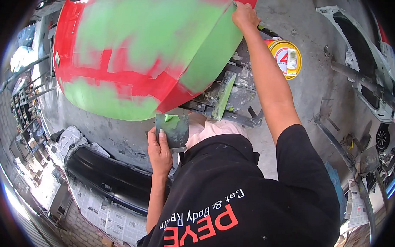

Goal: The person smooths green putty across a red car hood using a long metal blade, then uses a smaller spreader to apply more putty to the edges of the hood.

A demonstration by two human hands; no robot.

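Note:
My left hand (160,153) grips a dark, square putty board (177,136) by its left edge, thumb on top. A lump of light green putty (171,121) sits on the board's upper part. Stretched forward, my right hand (246,17) is closed at the right edge of a car hood (135,88). At its fingertips shows a thin, dark-edged putty spreader (235,4), mostly hidden by the fingers. The red hood carries wide, uneven patches of light green putty, with bare red bands near its front and left side.
Under the hood's right side is a dark stand (245,119) with a green-smeared strip (225,96) on it. A yellow-rimmed can (295,72) stands on the floor. A black bumper (108,179) lies on newspaper (96,201) at left. A white car panel (382,110) leans at right.

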